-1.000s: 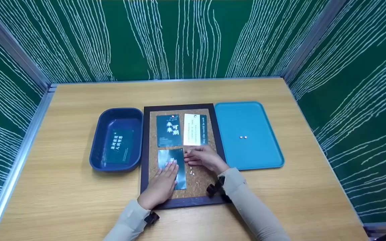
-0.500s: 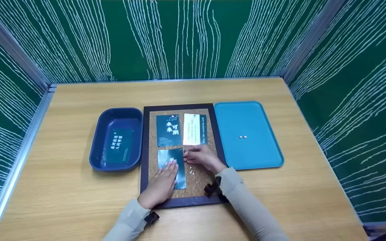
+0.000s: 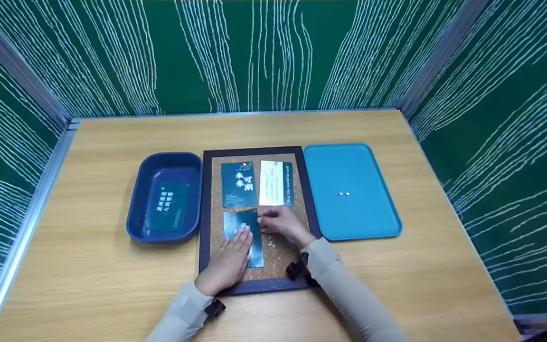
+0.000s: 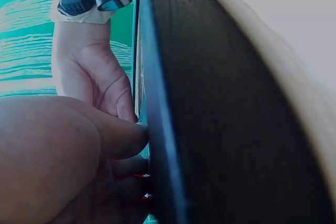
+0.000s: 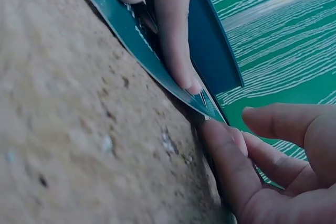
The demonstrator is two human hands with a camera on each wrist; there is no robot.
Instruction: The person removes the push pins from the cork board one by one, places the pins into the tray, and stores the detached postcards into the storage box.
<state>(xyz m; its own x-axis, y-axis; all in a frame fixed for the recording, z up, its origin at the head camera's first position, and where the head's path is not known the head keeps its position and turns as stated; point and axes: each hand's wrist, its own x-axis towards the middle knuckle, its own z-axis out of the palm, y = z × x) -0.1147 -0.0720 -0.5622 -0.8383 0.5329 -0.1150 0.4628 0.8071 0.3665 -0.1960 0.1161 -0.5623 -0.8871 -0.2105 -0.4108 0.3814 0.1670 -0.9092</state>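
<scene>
A dark-framed cork board (image 3: 280,259) lies in the middle of the table. On its upper half are a dark teal card (image 3: 239,184) and a white card (image 3: 276,189). My left hand (image 3: 231,254) lies flat on a third teal card (image 3: 240,222) on the lower left of the cork. My right hand (image 3: 280,222) is at that card's upper right corner. In the right wrist view one right fingertip (image 5: 223,142) touches the card's edge (image 5: 142,51) on the cork (image 5: 73,129), the other fingers stand apart, and I see no pin between them. The left fingers (image 5: 176,40) press the card down.
A navy bin (image 3: 136,199) left of the board holds another dark card (image 3: 166,207). A light blue tray (image 3: 363,166) on the right holds two small pins (image 3: 344,194). Several small pins (image 3: 272,244) lie on the cork. Green panels wall the table on three sides.
My right hand has slid a little left, up to the lower card's right corner. The left hand has stayed flat on the card.
</scene>
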